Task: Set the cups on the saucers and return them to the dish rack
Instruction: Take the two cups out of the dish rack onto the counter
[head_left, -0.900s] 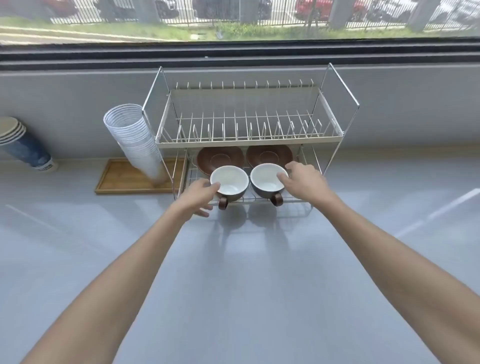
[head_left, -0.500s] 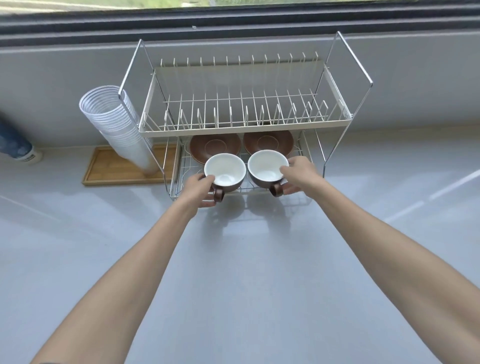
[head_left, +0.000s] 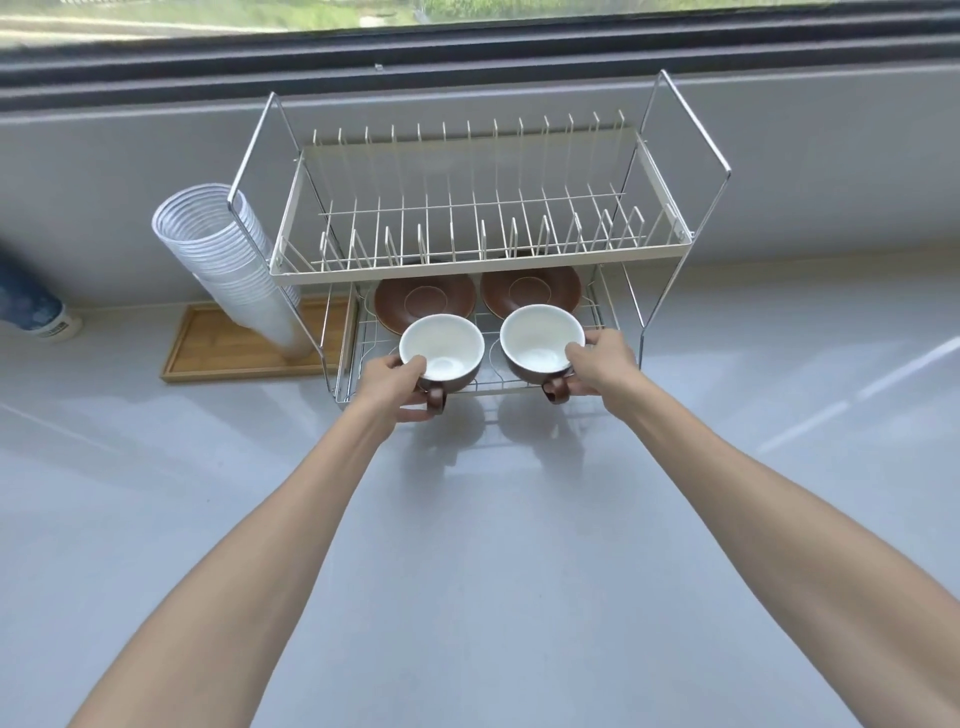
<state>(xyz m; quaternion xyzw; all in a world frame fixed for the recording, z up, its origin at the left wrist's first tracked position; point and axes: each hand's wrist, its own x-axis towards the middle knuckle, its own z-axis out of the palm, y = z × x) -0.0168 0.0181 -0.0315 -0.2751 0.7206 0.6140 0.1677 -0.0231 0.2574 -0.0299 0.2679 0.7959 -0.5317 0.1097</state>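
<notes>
Two brown cups with white insides stand at the front of the lower shelf of a two-tier wire dish rack (head_left: 483, 273). My left hand (head_left: 389, 384) grips the left cup (head_left: 444, 351) at its rim and side. My right hand (head_left: 602, 364) grips the right cup (head_left: 540, 338) the same way. Both handles point toward me. Behind the cups, two brown saucers, the left saucer (head_left: 423, 299) and the right saucer (head_left: 530, 288), lie side by side on the same shelf, partly hidden by the upper tier.
A leaning stack of clear plastic cups (head_left: 228, 260) rests on a wooden tray (head_left: 223, 348) left of the rack. A blue paper cup stack (head_left: 31, 306) lies at the far left. Grey counter (head_left: 467, 545) spreads in front; wall and window sit behind the rack.
Both hands have closed from beside the cups onto them. The camera has moved closer and tilted down, so the rack looks larger.
</notes>
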